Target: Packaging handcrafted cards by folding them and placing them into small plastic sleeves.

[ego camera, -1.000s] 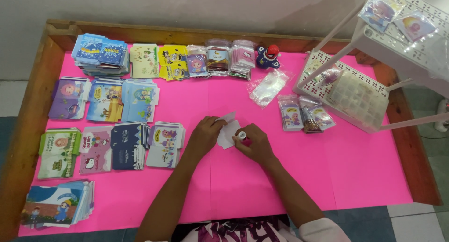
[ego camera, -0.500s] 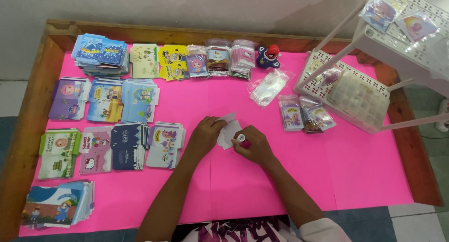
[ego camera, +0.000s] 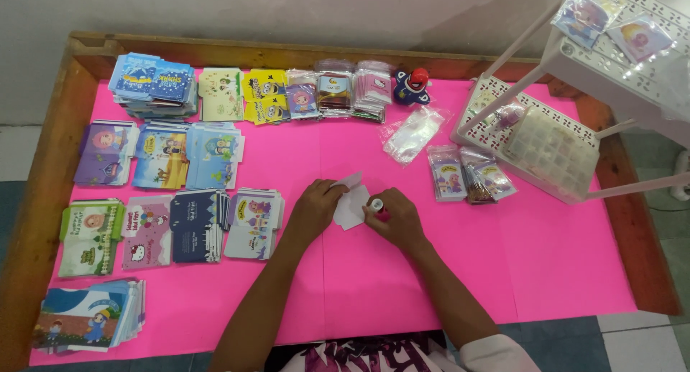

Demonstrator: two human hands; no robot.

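A: What are the hands doing?

B: Seen from above, the left hand (ego camera: 314, 208) rests on a small white envelope (ego camera: 351, 207) near the middle of the pink worktop (ego camera: 560, 271), its fingers pressing the paper flat rather than clasping it. The right hand (ego camera: 397, 219) is curled tightly around a small glue stick (ego camera: 378, 208) with a pink body and white tip, the tip touching the envelope's right edge.

A: How far along is the work?

B: It looks well under way. Many stacks of printed envelopes already lie sorted to the left: blue ones (ego camera: 153, 84) at the far edge, yellow ones (ego camera: 264, 95) beside them, dark navy ones (ego camera: 194, 224) nearer the person. A few clear bagged packs (ego camera: 470, 173) lie to the right, beside a white plastic rack (ego camera: 553, 145). The one envelope under the hands seems unfinished: its flap is up and glue is being applied, so sealing remains, as I judge it.

A: Has anything changed from a moment earlier?

B: Very little. Both hands stay in the same spot, the left holding the envelope down, the right clenched on the glue stick at its edge. The stacks, packs and rack have not moved.
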